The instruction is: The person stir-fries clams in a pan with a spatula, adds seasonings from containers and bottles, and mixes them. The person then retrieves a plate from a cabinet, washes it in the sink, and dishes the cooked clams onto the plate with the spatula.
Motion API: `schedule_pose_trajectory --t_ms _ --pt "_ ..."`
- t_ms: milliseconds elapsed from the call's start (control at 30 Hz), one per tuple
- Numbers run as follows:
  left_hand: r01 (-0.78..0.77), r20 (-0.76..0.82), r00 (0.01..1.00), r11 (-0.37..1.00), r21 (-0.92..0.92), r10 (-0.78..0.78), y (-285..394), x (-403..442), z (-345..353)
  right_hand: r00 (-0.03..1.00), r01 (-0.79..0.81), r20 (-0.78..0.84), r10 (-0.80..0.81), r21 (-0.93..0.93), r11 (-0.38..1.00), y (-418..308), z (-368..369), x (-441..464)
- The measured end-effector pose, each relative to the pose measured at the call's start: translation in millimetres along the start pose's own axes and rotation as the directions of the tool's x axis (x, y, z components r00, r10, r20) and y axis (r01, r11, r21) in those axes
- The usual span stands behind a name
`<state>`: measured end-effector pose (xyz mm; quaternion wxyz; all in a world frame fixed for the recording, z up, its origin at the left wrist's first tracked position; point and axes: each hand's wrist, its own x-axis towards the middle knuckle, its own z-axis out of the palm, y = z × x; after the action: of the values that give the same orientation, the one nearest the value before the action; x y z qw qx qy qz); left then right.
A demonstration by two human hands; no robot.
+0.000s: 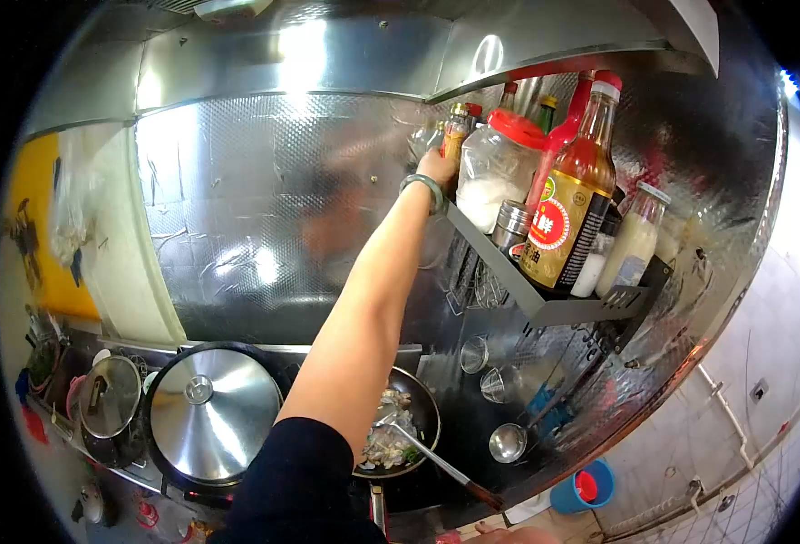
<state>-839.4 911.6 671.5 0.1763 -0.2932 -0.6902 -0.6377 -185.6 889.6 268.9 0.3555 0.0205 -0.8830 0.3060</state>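
At the wall shelf's (509,268) far end, the left hand (438,167) is on or against a yellow-labelled bottle (454,136) beside the red-lidded jar (499,165); its fingers are mostly hidden, so I cannot tell whether they grip. Below, a spatula (443,465) leans in the pan (437,419), near the right hand (510,537), mostly cut off, finger state unclear.

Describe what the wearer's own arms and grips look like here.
The left arm is bare below a short dark sleeve. A rounded greenish bangle circles it near the left grip, which wears no glove. The right grip barely shows.
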Motion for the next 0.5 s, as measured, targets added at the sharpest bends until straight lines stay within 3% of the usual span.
schedule_pose_trajectory --t_ms 33,133,167,200,233,267,333,367,400,500 --pt "-0.019 0.011 1.000 0.999 -0.033 0.019 -7 5 0 0.780 -0.599 0.207 0.591 0.520 0.609 30 20 -40" --pt "-0.184 -0.025 0.983 0.979 -0.087 0.182 -19 8 5 0.585 -0.807 0.389 0.712 0.363 0.465 -9 -15 10" --pt "-0.211 0.008 0.975 0.941 -0.263 0.221 -2 -7 0 0.555 -0.812 0.425 0.715 0.464 0.355 -4 -10 3" --pt "-0.329 -0.156 0.942 0.915 -0.233 0.298 -2 -2 0 0.525 -0.802 0.465 0.713 0.550 0.232 3 -1 -8" --pt "-0.259 -0.192 0.962 0.875 -0.409 0.195 -5 -4 0 0.497 -0.776 0.506 0.705 0.622 0.101 9 5 -18" --pt "-0.192 -0.207 0.974 0.799 -0.570 0.087 28 -31 -14 0.498 -0.768 0.522 0.692 0.636 0.072 -1 1 -10" --pt "-0.234 -0.285 0.958 0.629 -0.741 0.021 46 -47 -32 0.499 -0.751 0.562 0.660 0.660 0.006 -32 -12 20" --pt "-0.257 -0.292 0.956 0.566 -0.783 0.029 47 -52 -42 0.470 -0.833 0.562 0.681 0.538 0.130 -32 -17 25" --pt "-0.276 -0.297 0.954 0.503 -0.819 0.038 48 -58 -53 0.514 -0.812 0.532 0.673 0.555 0.182 -29 -16 29" --pt "-0.217 -0.194 0.974 0.720 -0.659 0.116 50 -95 -101 0.626 -0.747 0.450 0.637 0.580 0.325 -7 2 33"
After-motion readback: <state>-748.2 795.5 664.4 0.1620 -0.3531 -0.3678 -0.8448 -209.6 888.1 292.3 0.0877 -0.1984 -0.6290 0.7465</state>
